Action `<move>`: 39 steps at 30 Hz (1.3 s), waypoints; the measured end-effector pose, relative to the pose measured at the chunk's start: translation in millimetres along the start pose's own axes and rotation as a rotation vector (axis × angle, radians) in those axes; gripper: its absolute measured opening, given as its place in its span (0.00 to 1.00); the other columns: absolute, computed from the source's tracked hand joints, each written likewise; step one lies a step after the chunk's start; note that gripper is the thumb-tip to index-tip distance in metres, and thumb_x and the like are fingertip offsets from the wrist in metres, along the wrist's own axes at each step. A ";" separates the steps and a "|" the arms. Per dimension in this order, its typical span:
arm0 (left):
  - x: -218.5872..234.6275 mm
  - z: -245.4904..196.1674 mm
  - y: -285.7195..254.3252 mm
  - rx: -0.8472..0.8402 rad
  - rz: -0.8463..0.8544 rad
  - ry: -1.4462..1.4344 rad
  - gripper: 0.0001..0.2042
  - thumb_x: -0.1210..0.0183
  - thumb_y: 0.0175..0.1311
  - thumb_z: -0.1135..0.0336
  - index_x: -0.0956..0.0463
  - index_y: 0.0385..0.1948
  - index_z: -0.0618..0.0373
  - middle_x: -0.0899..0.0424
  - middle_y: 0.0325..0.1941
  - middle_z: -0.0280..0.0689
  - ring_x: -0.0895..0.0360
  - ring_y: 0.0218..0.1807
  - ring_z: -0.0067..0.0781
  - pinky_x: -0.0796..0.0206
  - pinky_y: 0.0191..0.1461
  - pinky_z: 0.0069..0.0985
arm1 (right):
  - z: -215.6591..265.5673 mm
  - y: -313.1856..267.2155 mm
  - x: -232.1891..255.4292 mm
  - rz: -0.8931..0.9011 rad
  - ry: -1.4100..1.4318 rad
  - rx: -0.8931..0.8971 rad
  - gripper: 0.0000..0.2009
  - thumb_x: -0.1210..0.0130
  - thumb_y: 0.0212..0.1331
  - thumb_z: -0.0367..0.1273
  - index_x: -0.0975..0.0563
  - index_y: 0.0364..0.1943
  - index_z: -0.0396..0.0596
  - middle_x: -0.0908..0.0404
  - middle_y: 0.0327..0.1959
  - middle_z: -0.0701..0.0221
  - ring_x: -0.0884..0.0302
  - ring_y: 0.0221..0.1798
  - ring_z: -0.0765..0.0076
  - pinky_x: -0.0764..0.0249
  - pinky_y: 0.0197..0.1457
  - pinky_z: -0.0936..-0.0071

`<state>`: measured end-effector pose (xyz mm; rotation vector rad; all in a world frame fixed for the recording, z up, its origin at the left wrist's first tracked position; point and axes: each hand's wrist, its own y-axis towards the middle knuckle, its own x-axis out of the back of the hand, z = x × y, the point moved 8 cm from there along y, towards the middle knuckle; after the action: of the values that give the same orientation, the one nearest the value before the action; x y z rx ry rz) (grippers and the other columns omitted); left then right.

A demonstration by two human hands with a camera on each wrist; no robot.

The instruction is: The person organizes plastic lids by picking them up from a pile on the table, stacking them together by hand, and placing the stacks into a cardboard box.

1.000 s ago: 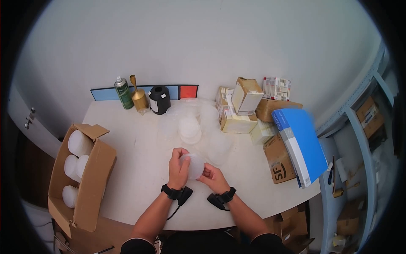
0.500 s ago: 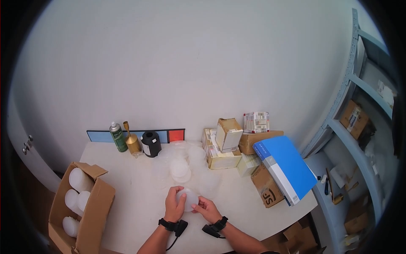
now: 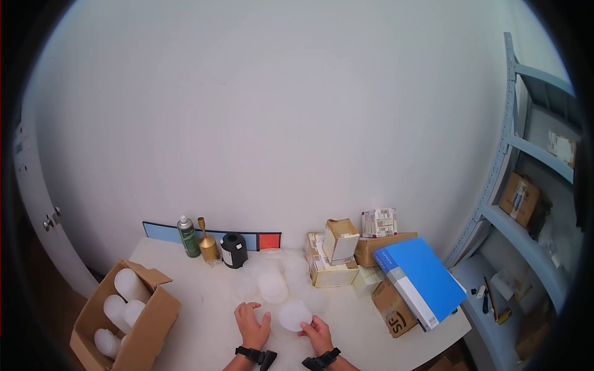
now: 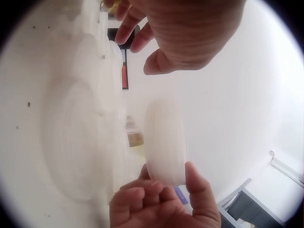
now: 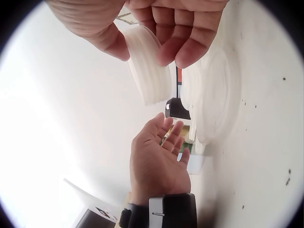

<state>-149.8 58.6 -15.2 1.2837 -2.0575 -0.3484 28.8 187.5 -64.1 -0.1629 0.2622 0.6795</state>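
Note:
My right hand (image 3: 318, 336) pinches a short stack of round translucent white discs or lids (image 3: 294, 315) by its edge, thumb on one face and fingers on the other, as the right wrist view shows the ribbed stack (image 5: 148, 64). To its left, my left hand (image 3: 252, 326) is apart from the stack, fingers spread and holding nothing; the left wrist view shows this hand (image 4: 185, 38) above the stack (image 4: 165, 142). Behind both hands, more translucent round pieces (image 3: 272, 285) lie on the white table (image 3: 204, 334).
An open carton (image 3: 151, 328) with several white rolls or stacks stands left. A spray can (image 3: 189, 238), brass vessel (image 3: 209, 248) and black container (image 3: 234, 250) stand at the back. Small boxes (image 3: 340, 242), a blue binder (image 3: 421, 278) and shelving (image 3: 526, 229) are right.
My left hand has let go of the stack and moved left, its fingers spreading. The stack is in my right hand alone. The head view has tilted upward.

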 end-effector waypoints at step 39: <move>-20.3 6.7 -10.4 0.043 0.268 0.230 0.28 0.27 0.50 0.45 0.21 0.50 0.48 0.32 0.60 0.44 0.42 0.68 0.52 0.51 0.71 0.48 | 14.0 21.6 33.6 -0.164 0.064 0.134 0.12 0.46 0.69 0.28 0.23 0.54 0.44 0.15 0.45 0.70 0.19 0.36 0.76 0.21 0.37 0.76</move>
<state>-141.3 70.4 -34.0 1.0030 -2.0133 -0.0329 42.7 227.5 -61.9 -0.0766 0.3508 0.4924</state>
